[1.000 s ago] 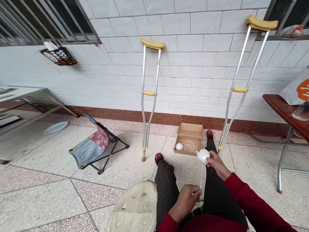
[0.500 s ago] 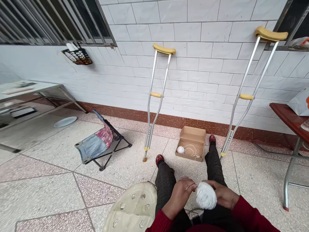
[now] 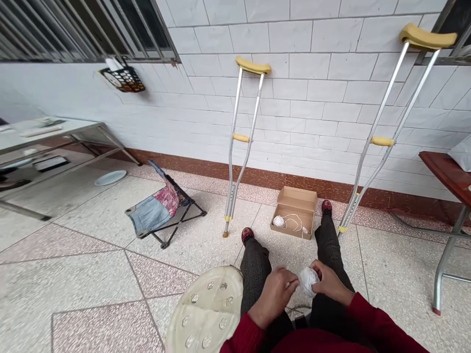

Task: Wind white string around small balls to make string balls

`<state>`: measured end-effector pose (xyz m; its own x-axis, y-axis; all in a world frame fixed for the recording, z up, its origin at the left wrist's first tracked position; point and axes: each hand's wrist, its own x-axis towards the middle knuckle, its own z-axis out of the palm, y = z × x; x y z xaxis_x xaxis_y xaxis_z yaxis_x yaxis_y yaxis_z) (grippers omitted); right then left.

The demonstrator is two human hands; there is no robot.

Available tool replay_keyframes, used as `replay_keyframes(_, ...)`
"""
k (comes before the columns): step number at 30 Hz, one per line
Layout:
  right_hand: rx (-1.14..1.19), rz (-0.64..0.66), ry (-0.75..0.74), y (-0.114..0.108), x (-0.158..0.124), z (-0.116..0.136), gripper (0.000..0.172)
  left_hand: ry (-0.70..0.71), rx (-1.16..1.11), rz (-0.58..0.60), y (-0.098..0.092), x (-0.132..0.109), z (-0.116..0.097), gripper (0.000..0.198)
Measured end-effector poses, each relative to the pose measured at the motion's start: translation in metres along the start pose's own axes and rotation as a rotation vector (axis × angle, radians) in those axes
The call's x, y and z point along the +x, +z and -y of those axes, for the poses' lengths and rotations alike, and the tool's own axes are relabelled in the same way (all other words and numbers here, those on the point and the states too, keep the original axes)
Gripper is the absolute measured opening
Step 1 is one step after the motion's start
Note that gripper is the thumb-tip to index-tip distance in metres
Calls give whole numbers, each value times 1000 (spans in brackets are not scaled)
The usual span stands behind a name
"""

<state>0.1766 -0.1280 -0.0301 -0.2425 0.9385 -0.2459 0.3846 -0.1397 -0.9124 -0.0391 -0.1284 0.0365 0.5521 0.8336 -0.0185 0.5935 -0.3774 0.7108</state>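
The right hand (image 3: 329,283) grips a round white ball of wound string (image 3: 307,281), situated between both hands before the lap. The left hand (image 3: 273,297) is pinched closed just beside it; whether it holds a strand cannot be determined. Beyond, an open brown cardboard box (image 3: 297,200) contains a smaller white string ball (image 3: 278,221).

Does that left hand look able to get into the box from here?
Probably, with a lean forward: the box lies open on the floor between the shoes, and nothing seems to block the left hand, though its fingers are pinched together.
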Motion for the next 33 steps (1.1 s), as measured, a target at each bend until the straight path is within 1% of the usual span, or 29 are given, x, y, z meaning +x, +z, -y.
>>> replay_keyframes(2, 128, 175, -8, 4, -16, 10, 35, -1, -29, -31, -8, 6, 3, 32)
replay_keyframes(4, 343, 320, 32, 3, -28, 27, 38, -22, -120, -43, -9, 12, 6, 36)
replay_keyframes(6, 569, 396, 97, -3, -34, 44, 43, -72, -235, -53, -3, 16, 8, 39)
replay_keyframes(7, 670, 391, 119, -7, -36, 51, 45, -102, -286, -53, 2, 17, 8, 40)
replay_keyframes(8, 757, 355, 127, -12, -36, 57, 47, -130, -324, -47, 8, 16, 9, 40)
replay_keyframes(10, 907, 226, 125, -24, -32, 64, 49, -165, -358, -18, 20, 13, 9, 42)
replay_keyframes(12, 1010, 87, 107, -36, -21, 67, 47, -171, -346, 37, 32, 7, 8, 43)
replay_keyframes(13, 1021, 31, 94, -41, -13, 68, 44, -170, -322, 64, 36, 5, 6, 43)
replay_keyframes(14, 984, -25, 81, -46, -5, 67, 40, -166, -286, 87, 39, 3, 4, 42)
replay_keyframes(15, 880, -94, 66, -49, 4, 66, 36, -155, -242, 106, 41, 1, 1, 41)
replay_keyframes(17, 559, -245, 42, -50, 20, 60, 33, -113, -138, 121, 40, 1, -5, 38)
replay_keyframes(19, 285, -359, 28, -42, 27, 49, 36, -50, -35, 100, 34, 3, -10, 35)
replay_keyframes(20, 213, -389, 22, -35, 27, 42, 38, -21, 9, 80, 30, 5, -11, 34)
replay_keyframes(21, 181, -393, 18, -27, 23, 35, 40, 5, 47, 54, 25, 7, -11, 32)
replay_keyframes(22, 176, -363, 20, -18, 17, 29, 41, 28, 77, 26, 19, 8, -11, 30)
replay_keyframes(23, 173, -302, 31, -10, 8, 24, 41, 50, 99, 1, 12, 10, -10, 28)
replay_keyframes(24, 196, -190, 55, -2, -2, 21, 40, 70, 115, -18, 6, 12, -9, 27)
replay_keyframes(26, 321, 63, 104, 8, -22, 24, 39, 100, 124, -35, -4, 16, -6, 27)
replay_keyframes(27, 411, 167, 118, 10, -32, 29, 39, 107, 113, -34, -8, 18, -5, 29)
replay_keyframes(28, 504, 229, 121, 9, -40, 37, 39, 105, 92, -31, -10, 20, -3, 32)
replay_keyframes(29, 584, 250, 114, 6, -45, 47, 39, 95, 63, -29, -10, 22, -1, 34)
replay_keyframes(30, 645, 240, 103, 2, -49, 57, 38, 75, 31, -32, -9, 23, 1, 35)
replay_keyframes(31, 692, 214, 97, -4, -50, 66, 36, 49, -2, -37, -5, 23, 2, 36)
replay_keyframes(33, 745, 138, 97, -17, -43, 80, 31, -4, -61, -30, 7, 21, 5, 36)
